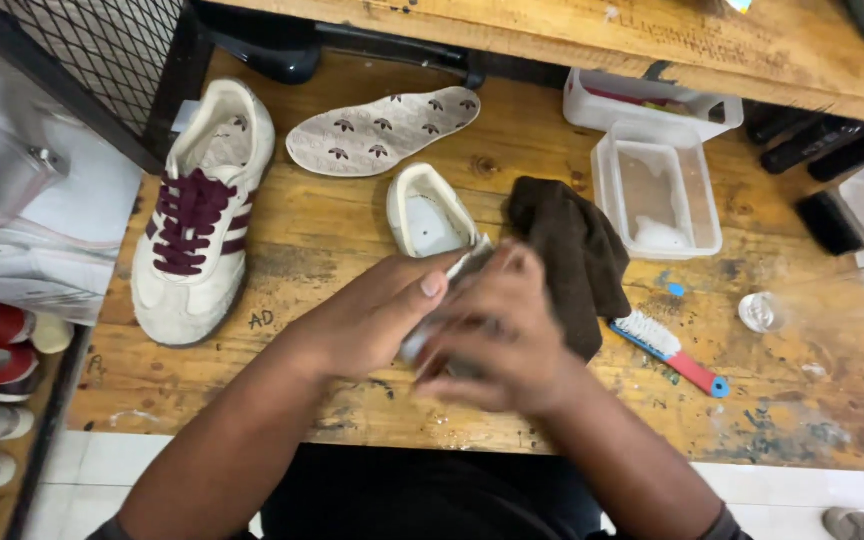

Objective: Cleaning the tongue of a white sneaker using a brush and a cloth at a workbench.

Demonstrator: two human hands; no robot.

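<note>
Both hands, left (377,310) and right (497,335), grasp a white shoe (430,215); clear tubs (657,190) sit right of it.

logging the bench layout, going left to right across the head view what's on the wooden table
laced shoe → insole → unlaced shoe in both hands → brown cloth → brush → clear tub → small clear cap

Unlaced white sneaker (430,222), heel end pointing far, toe covered, held at the workbench's near centre.
</note>
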